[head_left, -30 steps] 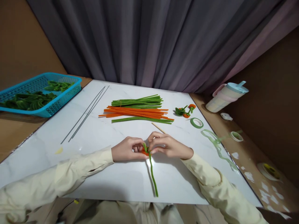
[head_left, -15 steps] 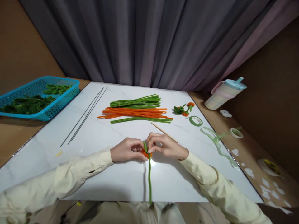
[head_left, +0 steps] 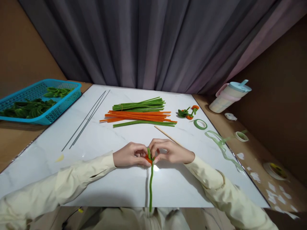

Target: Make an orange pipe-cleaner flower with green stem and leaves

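My left hand (head_left: pixel 134 154) pinches a small orange pipe-cleaner piece (head_left: pixel 148 159) near the front middle of the table. Against it, my right hand (head_left: pixel 168 151) closes its thumb and fingers on a green pipe cleaner (head_left: pixel 151 188). One short end of the green stem sticks up between the hands, and its long end hangs toward the table's front edge. The fingers hide most of the place where orange and green meet. Just beyond my right hand lies a thin wooden stick (head_left: pixel 165 133).
Bundles of green pipe cleaners (head_left: pixel 141 105) and orange pipe cleaners (head_left: pixel 136 116) lie ahead. Finished orange-green pieces (head_left: pixel 189 112) and green tape (head_left: pixel 200 124) are at right, near a tumbler (head_left: pixel 227 97). Dark wires (head_left: pixel 87 119) and a blue basket (head_left: pixel 64 107) with green leaves are at left.
My right fingers have shifted slightly around the join, covering more of the orange piece. The green stem's hanging end has swung a little to the left.
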`<state>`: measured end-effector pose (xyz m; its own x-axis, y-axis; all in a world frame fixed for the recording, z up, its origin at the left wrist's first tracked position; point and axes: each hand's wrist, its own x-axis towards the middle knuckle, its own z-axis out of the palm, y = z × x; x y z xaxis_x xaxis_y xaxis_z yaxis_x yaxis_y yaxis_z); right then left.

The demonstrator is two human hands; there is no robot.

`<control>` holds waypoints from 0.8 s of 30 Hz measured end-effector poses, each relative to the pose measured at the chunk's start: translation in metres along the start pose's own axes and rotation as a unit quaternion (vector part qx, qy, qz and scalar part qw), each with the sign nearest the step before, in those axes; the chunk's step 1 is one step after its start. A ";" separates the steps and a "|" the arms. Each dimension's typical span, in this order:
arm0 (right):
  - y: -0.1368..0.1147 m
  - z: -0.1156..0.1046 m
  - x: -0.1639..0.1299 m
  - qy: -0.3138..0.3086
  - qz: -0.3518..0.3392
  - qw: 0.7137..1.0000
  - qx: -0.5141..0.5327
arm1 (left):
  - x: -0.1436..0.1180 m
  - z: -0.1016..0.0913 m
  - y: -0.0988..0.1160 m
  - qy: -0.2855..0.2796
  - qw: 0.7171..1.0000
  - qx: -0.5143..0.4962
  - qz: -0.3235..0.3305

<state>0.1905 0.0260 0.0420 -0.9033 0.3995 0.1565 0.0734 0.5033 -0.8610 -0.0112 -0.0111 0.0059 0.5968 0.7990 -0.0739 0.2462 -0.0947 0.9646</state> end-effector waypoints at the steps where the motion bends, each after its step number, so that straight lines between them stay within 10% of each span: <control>1: 0.000 0.000 0.000 0.008 0.001 1.000 0.001 | 0.000 0.000 0.000 0.001 1.000 0.000 0.000; 11: 0.001 0.008 0.002 0.062 0.012 0.997 0.046 | -0.001 0.001 -0.001 -0.006 1.000 -0.020 0.010; 24: 0.009 0.026 0.002 0.248 0.047 0.967 -0.040 | -0.001 0.007 0.000 0.145 0.985 0.071 0.064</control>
<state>0.1784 0.0115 0.0222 -0.5787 0.7546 0.3093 0.1960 0.4968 -0.8455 -0.0069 -0.0162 0.0038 0.3916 0.9092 0.1416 0.3005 -0.2718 0.9142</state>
